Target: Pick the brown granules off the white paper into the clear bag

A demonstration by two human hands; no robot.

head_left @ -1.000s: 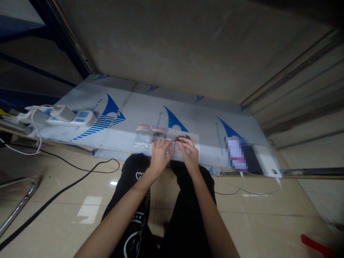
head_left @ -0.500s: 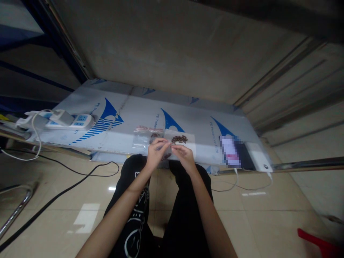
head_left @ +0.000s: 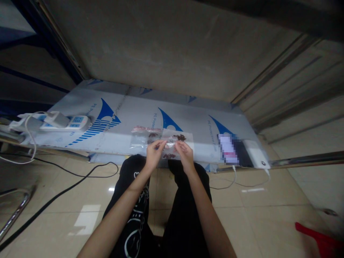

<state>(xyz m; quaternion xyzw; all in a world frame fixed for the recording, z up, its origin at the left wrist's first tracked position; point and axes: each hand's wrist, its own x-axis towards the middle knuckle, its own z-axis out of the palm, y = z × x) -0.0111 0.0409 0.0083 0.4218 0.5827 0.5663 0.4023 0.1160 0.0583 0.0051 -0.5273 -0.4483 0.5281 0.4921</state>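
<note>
In the head view, we pinch the top of a small clear bag [head_left: 170, 147] between the fingertips of our left hand [head_left: 154, 154] and right hand [head_left: 186, 154], near the front edge of the table [head_left: 139, 111]. Reddish-brown pieces [head_left: 169, 156] show low in it. A dark brown pile [head_left: 181, 137] lies beyond our right fingers, on a white sheet [head_left: 189, 136].
</note>
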